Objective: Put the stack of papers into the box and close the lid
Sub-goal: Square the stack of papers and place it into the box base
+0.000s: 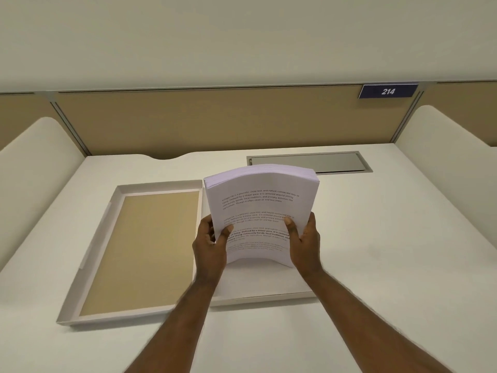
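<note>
I hold a thick stack of printed white papers [261, 200] nearly upright, bowed toward me, with its lower edge just above the desk. My left hand [209, 249] grips its lower left side and my right hand [306, 246] its lower right side, thumbs on the front page. The flat box lies open. One half with a tan bottom [158, 185] sits to the left of the stack. The other half's low front wall [263, 299] shows under my forearms, and the papers hang over this half. Which half is the lid I cannot tell.
Everything rests on a white desk [390, 251]. A grey metal cable flap [309, 161] is set into it behind the stack. White side dividers [35, 170] [443, 146] flank the desk, and a tan back panel carries a blue sign reading 214 [388, 91].
</note>
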`<state>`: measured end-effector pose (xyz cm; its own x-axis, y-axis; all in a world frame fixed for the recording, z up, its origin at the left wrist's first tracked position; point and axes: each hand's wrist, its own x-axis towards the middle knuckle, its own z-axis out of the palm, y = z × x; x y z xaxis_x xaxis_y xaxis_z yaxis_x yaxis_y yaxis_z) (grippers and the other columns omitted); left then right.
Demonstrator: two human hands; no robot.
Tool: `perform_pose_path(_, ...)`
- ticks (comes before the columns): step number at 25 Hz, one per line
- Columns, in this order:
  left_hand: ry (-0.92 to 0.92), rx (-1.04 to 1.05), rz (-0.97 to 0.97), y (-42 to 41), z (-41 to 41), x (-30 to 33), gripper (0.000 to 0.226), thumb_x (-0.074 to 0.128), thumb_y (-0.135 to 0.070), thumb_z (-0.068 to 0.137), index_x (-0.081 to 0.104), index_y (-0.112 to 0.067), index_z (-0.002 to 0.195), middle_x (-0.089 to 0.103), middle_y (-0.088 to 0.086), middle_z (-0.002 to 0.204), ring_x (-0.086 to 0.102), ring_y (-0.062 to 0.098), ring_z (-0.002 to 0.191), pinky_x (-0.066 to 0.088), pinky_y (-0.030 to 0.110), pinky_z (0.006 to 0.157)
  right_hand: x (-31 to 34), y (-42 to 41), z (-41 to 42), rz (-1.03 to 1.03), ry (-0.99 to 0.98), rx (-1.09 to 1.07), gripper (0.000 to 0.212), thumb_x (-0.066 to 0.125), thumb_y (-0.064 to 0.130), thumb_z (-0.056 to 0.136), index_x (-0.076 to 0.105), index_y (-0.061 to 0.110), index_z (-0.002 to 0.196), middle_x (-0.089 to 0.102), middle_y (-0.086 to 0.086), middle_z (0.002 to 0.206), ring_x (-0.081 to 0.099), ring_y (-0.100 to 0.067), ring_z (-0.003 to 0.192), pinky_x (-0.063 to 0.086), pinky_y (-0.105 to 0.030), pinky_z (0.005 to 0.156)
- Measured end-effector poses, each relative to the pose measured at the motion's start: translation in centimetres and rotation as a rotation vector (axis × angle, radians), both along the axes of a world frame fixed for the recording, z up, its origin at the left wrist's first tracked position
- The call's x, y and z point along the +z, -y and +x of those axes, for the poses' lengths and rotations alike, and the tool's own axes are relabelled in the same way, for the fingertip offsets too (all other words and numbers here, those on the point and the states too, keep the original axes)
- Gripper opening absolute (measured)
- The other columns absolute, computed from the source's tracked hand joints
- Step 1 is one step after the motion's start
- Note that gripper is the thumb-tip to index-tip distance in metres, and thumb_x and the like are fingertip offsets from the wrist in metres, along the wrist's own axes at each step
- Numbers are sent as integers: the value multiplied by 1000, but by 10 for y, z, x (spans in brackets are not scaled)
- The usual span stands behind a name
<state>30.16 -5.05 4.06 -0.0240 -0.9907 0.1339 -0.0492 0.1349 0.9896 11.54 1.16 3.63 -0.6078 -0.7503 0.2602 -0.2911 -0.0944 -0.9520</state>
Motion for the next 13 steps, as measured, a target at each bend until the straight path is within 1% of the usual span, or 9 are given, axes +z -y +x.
perform_pose_path(2,35,-29,4,3,4,-5,26,68,-24,89,59,-40,107,72,-25,98,69,-3,90,56,12,70,-6,-1,-2,28,-26,-1,22,54,27,96,44,30,115,62,19,102,65,5,90,55,-12,65)
perform_pose_path(4,67,-64,6,5,9,-13,24,65,-22,92,61,-36,111,71,-28,97,68,-7,91,54,7,68,-15,-5,-4,64,-45,4,23,53,25,96,44,27,117,64,11,105,66,-4,93,57,-21,73)
perform_pose_path(5,86,-79,4,5,12,-18,25,63,-21,93,62,-30,116,70,-27,99,67,-9,93,53,6,69,-19,-7,-5,84,-58,9,24,53,23,97,45,24,119,64,6,109,65,-8,96,57,-26,77)
perform_pose_path(6,106,-91,-1,5,15,-21,28,62,-18,93,64,-23,121,70,-25,102,67,-9,95,53,5,70,-23,-9,-5,103,-74,12,26,52,22,97,46,19,122,64,2,112,64,-13,99,57,-29,81)
perform_pose_path(8,154,-95,-36,8,20,-25,34,62,-15,93,64,-13,127,72,-14,108,67,-10,95,53,5,75,-26,-10,-7,129,-115,5,30,51,20,97,47,12,126,63,0,114,63,-18,100,56,-33,83)
perform_pose_path(10,199,-101,-75,14,21,-22,36,62,-14,93,65,-12,128,73,-8,112,67,-11,94,53,6,77,-24,-7,-9,138,-149,-3,29,52,17,97,49,8,125,64,-1,112,63,-19,98,56,-36,83)
perform_pose_path(13,296,-121,-121,28,20,-13,32,63,-19,93,67,-18,124,71,-18,105,66,-16,87,49,1,69,-15,7,-18,200,-173,15,28,54,21,97,52,6,120,67,-7,112,66,-24,98,58,-41,81)
